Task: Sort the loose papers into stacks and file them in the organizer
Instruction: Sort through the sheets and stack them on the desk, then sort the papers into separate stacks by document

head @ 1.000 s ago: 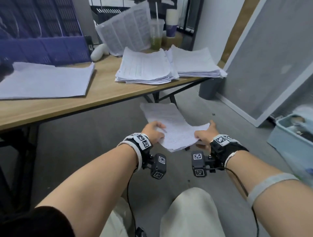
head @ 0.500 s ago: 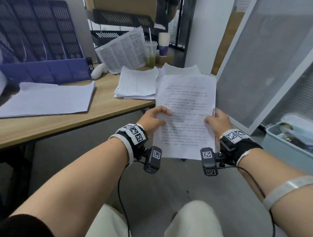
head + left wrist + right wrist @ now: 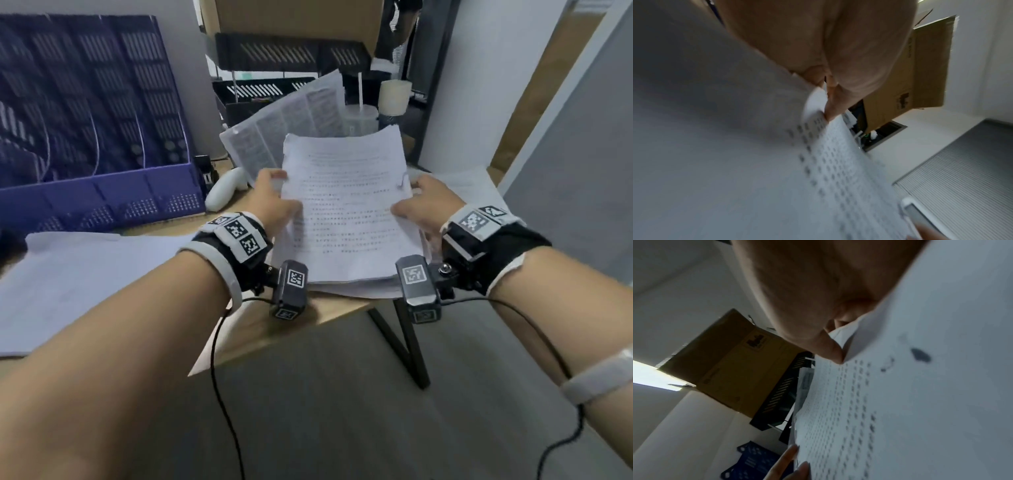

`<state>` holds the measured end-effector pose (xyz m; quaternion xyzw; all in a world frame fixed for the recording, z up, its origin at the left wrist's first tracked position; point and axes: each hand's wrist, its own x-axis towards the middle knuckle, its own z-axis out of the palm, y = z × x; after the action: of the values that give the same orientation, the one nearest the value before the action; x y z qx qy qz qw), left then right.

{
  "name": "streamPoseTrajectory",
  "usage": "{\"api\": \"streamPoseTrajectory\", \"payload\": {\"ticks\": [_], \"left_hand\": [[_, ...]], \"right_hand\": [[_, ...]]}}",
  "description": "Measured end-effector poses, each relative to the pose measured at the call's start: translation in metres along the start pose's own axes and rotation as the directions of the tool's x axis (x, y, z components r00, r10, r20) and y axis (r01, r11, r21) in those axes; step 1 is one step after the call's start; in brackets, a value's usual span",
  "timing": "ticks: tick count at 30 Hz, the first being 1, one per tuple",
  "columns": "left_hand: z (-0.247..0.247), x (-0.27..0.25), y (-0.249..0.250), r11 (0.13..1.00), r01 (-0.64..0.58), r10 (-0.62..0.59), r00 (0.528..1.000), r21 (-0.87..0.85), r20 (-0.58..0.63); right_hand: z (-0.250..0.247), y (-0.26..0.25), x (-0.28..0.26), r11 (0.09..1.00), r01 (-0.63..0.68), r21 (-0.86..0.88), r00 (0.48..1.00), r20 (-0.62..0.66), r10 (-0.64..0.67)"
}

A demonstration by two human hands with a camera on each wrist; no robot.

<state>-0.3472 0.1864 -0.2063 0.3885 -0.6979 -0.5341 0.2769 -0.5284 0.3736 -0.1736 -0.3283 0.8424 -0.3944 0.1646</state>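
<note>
A printed sheet (image 3: 346,205) lies tilted over a paper stack (image 3: 349,286) at the desk's right end. My left hand (image 3: 274,202) pinches the sheet's left edge, thumb on top. My right hand (image 3: 416,202) pinches its right edge. The left wrist view shows the thumb pressing the printed sheet (image 3: 838,162); the right wrist view shows a thumb tip on the sheet (image 3: 879,402). The blue slotted organizer (image 3: 92,144) stands at the desk's back left. A flat paper pile (image 3: 82,281) lies at the front left.
A folded printed sheet (image 3: 284,126), a plastic cup with a straw (image 3: 359,120), a paper cup (image 3: 394,97) and black mesh trays (image 3: 291,54) stand behind the stack. A white controller (image 3: 224,190) lies beside the organizer. A cardboard box (image 3: 291,17) is above. The desk edge (image 3: 274,339) runs below my wrists.
Both hands lifted the sheet from low above the floor up and forward over the right-hand stack on the desk. The view moved closer to the desk.
</note>
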Motion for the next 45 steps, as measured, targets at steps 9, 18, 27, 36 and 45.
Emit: {"api": "streamPoseTrajectory", "payload": {"ticks": [9,18,27,36,45], "left_hand": [[-0.013,-0.013,0.043,0.914,0.251,-0.287,0.955,0.320,0.071],[-0.061,-0.009,0.057,0.763,0.433,-0.587,0.775,0.479,0.235],[-0.084,-0.007,0.061,0.773,0.496,-0.604,0.765,0.396,0.222],[-0.061,0.012,0.003,0.711,0.634,-0.693,0.705,0.303,0.152],[-0.022,-0.004,0.057,0.657,0.700,-0.733,0.680,0.280,0.021]], "right_hand": [[0.016,-0.046,0.004,0.902,-0.376,-0.215,0.893,0.176,0.414],[0.023,-0.081,-0.019,0.829,-0.545,-0.123,0.768,0.325,0.552],[0.023,-0.089,-0.033,0.766,-0.591,-0.253,0.691,0.331,0.642],[0.024,-0.071,0.008,0.782,-0.392,-0.484,0.787,0.263,0.558],[0.017,-0.053,0.043,0.802,-0.387,-0.455,0.677,0.450,0.582]]}}
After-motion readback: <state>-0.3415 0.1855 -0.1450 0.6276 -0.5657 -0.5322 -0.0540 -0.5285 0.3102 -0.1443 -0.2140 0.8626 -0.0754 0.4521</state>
